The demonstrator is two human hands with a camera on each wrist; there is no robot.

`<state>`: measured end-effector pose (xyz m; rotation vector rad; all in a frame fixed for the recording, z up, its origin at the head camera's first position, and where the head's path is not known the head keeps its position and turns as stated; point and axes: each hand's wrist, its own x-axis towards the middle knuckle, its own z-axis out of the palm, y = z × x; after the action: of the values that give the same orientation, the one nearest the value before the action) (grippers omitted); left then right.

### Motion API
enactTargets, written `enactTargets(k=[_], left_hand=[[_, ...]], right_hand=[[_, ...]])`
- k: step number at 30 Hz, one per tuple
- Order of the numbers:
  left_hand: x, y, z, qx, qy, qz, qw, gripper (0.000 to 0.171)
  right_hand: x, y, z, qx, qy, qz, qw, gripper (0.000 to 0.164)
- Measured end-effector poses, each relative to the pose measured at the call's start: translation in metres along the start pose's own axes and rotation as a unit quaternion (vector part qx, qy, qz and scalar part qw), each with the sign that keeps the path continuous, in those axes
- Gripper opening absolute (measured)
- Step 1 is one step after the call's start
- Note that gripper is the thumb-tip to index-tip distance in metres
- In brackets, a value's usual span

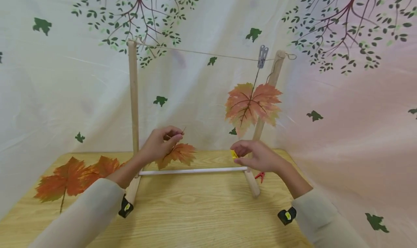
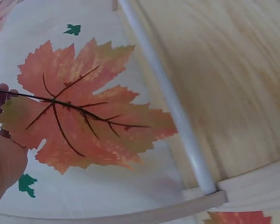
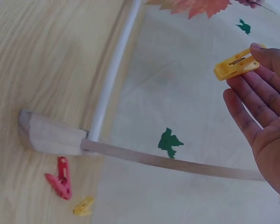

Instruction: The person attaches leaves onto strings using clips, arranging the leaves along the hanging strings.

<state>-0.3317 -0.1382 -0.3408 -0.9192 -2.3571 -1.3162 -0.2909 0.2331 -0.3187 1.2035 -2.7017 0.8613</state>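
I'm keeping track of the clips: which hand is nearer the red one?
Right. In the head view, the right hand appears just above the red clip; the left hand is well off to its left.

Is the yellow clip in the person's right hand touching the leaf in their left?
Apart. The head view shows it: pale cloth is visible between the held leaf and the yellow clip.
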Motion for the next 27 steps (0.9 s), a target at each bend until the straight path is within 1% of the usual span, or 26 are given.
enactTargets(k=[8,13,16,22,25,27], left_hand=[[0.024,0.022,-0.004,-0.016,0.016,0.018,0.9996,0.017],[0.04,0.038,-0.004,-0.02,0.017,0.022,0.9994,0.018],[0.05,0.046,-0.006,-0.028,0.019,0.034,0.9989,0.017],[0.071,0.061,-0.01,-0.05,0.023,0.061,0.9966,0.017],[0.079,0.068,-0.011,-0.05,0.016,0.065,0.9965,0.019],[0.082,0.071,-0.011,-0.053,0.013,0.061,0.9966,0.02]], right_hand=[[0.016,-0.021,-0.015,-0.015,0.016,-0.014,1.0,0.036],[0.027,-0.033,-0.028,-0.017,0.018,-0.009,1.0,0.038],[0.035,-0.039,-0.038,-0.017,0.024,-0.012,1.0,0.038],[0.05,-0.053,-0.059,-0.038,0.059,-0.044,0.997,0.037],[0.056,-0.06,-0.07,-0.048,0.078,-0.054,0.994,0.036],[0.059,-0.065,-0.078,-0.054,0.087,-0.057,0.993,0.035]])
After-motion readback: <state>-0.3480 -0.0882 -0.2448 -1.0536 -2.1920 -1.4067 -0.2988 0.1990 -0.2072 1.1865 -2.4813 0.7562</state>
